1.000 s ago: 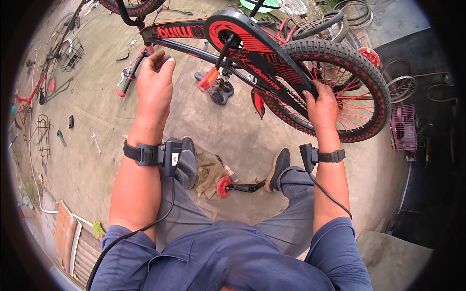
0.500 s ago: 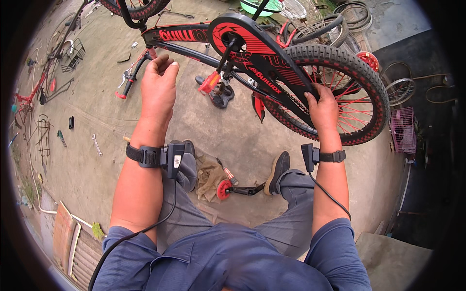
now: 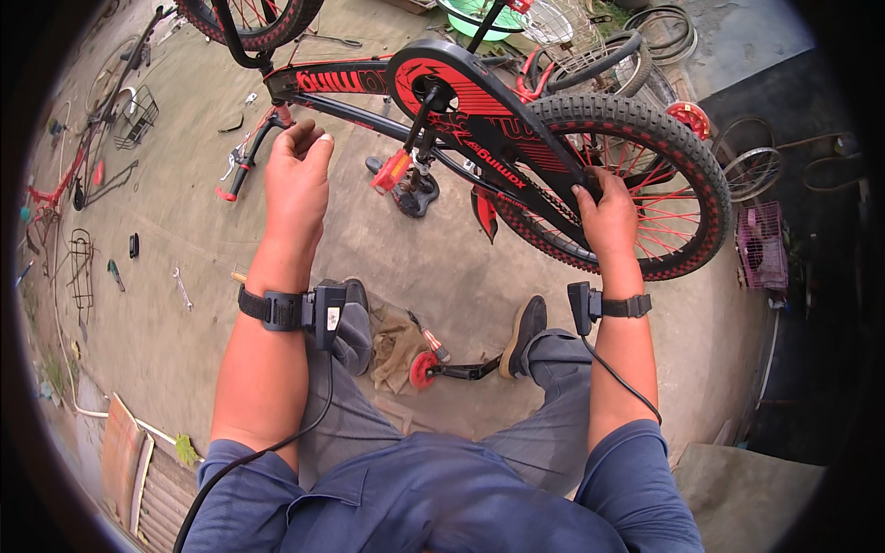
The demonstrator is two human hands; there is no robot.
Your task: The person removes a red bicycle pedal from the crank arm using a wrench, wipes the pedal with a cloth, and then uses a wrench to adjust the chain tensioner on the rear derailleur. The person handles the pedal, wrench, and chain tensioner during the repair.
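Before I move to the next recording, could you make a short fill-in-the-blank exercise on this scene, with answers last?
The hand at the chain guard is the ____ one.
The rear wheel has ____ spokes.
The wrench lies on the person's ____ side.

Missing words: right; red; left.

The chain guard (image 3: 502, 115) looks smooth plastic — the tyre (image 3: 650, 120), knobbly matt rubber.

Two hands (image 3: 300, 175) (image 3: 608, 217), one chain guard (image 3: 484, 106)
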